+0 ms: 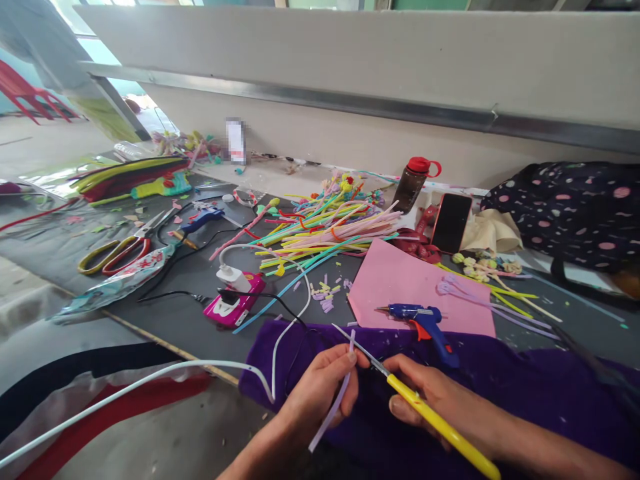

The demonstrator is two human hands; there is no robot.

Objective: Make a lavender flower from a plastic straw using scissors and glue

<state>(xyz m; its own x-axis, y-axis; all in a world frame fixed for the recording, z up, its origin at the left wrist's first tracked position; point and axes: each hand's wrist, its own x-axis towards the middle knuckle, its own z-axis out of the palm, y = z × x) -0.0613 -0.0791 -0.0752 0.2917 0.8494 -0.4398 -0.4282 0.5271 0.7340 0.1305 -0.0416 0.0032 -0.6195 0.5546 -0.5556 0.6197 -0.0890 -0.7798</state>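
My left hand (334, 380) pinches a thin lilac strip (336, 408), its short end sticking up above the thumb and its longer end hanging down. Beside it my right hand (425, 393) is closed on scissors (425, 417) with a yellow handle, the blades pointing up and left. The blades lie right by the strip's upper end; whether they touch it I cannot tell. Purple cloth (390, 427) lies beneath both hands. Small lilac and pale yellow cut pieces (327, 293) are scattered on the dark table just beyond.
A blue glue gun (417, 315) rests on a pink sheet (400, 280). A magenta power strip (237, 308) with a white cable stands left. Behind are bundled coloured stems (320, 233), a bottle (410, 187) and a phone (451, 223). Larger scissors (131, 247) lie far left.
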